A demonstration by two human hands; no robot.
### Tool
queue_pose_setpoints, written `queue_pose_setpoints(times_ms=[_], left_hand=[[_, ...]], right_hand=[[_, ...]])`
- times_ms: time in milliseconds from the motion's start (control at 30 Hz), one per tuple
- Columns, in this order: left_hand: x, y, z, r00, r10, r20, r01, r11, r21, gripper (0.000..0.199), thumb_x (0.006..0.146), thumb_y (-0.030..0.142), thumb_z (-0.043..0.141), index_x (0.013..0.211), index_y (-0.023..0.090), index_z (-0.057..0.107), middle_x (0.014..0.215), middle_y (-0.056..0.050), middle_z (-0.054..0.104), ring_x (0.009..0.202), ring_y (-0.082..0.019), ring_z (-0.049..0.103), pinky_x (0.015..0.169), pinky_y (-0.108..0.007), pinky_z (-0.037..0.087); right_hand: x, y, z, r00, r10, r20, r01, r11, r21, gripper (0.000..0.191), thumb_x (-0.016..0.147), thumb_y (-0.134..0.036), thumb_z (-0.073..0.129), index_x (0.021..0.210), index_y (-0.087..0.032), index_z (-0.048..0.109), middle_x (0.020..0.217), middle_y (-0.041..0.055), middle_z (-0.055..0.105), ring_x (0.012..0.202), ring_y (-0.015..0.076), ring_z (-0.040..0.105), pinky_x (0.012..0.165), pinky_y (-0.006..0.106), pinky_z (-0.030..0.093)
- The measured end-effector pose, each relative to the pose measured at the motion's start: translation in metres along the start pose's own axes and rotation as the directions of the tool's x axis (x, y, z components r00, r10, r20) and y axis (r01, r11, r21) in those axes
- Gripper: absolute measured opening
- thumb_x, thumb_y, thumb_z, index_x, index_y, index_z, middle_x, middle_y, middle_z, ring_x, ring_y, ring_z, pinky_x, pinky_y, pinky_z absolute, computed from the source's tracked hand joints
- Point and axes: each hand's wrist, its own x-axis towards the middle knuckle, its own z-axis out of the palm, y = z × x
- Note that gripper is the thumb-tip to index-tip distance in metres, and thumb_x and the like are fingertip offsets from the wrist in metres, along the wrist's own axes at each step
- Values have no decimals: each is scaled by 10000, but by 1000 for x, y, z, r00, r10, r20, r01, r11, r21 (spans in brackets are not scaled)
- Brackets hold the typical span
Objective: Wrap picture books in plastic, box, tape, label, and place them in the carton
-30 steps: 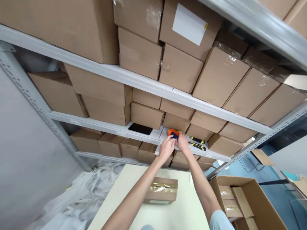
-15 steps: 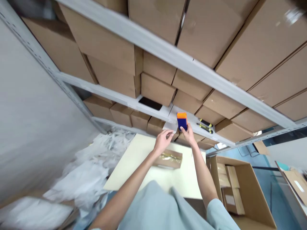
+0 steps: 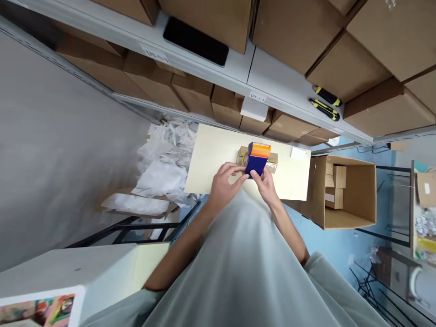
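Observation:
A dark blue and orange tape dispenser (image 3: 257, 161) is held over the pale tabletop (image 3: 214, 150). My right hand (image 3: 266, 185) grips it from the near right side, thumb on the blue body. On the other side, my left hand (image 3: 226, 181) has its fingers closed at the dispenser's lower left edge, where a yellowish rim like a tape roll shows. Behind the dispenser lies a small brown carton (image 3: 272, 162) with shiny tape on it, mostly hidden.
Shelves of brown boxes (image 3: 194, 97) span the far side. A black phone (image 3: 195, 41) and two yellow-black utility knives (image 3: 325, 109) lie on a shelf. An open large carton (image 3: 361, 195) holding small boxes stands right; white plastic packaging (image 3: 160, 168) is heaped left.
The dispenser has come down from beside the shelf edge to above the small carton. My left hand has moved from a white paper at the shelf to the dispenser. My view has tilted downward.

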Motion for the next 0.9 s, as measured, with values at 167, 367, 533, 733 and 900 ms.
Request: queue_pose_setpoints(times_ms=[167, 367, 533, 733, 900], left_hand=[[33, 23, -27, 999, -27, -33, 23, 994, -108, 486, 981, 470, 783, 1412, 252, 730, 1321, -102, 724, 1095, -222, 723, 934, -356, 638], [65, 46, -51, 978, -100, 185, 119, 988, -96, 276, 912, 429, 839, 1101, 228, 847, 1104, -69, 766, 910, -198, 698, 822, -326, 594], [56, 38, -52, 956, -168, 241, 192, 978, -76, 192, 877, 412, 858, 864, 223, 825, 897, -44, 769, 783, -186, 628, 737, -313, 543], [24, 15, -29, 986, -147, 74, 149, 988, -29, 113, 940, 328, 768, 890, 245, 827, 894, -34, 767, 803, -184, 643, 733, -307, 527], [-8, -3, -7, 969, -248, -3, 247, 964, -98, 137, 957, 341, 738, 893, 243, 808, 921, -23, 785, 782, -167, 661, 766, -297, 560]], right_hand=[[-18, 0, -3, 998, -23, 54, 26, 997, -68, 669, 969, -782, 736, 1350, -241, 639, 1316, 123, 771, 1249, 295, 731, 1168, 470, 592], [-32, -6, -26, 987, -37, 154, 85, 944, -319, 513, 1041, -686, 691, 1290, -242, 628, 1173, 102, 781, 1058, 278, 731, 1002, 427, 614], [-36, -7, -43, 978, -1, 210, 104, 873, -477, 418, 1057, -613, 685, 1253, -249, 627, 1106, 98, 758, 972, 278, 702, 932, 416, 600], [-36, -8, -61, 929, 116, 351, 121, 802, -585, 369, 1093, -612, 606, 1178, -253, 628, 952, 46, 699, 765, 225, 627, 774, 353, 550], [-31, -21, -92, 832, 272, 484, 140, 741, -657, 361, 1094, -610, 608, 1155, -256, 644, 877, 10, 691, 707, 204, 593, 701, 311, 481]])
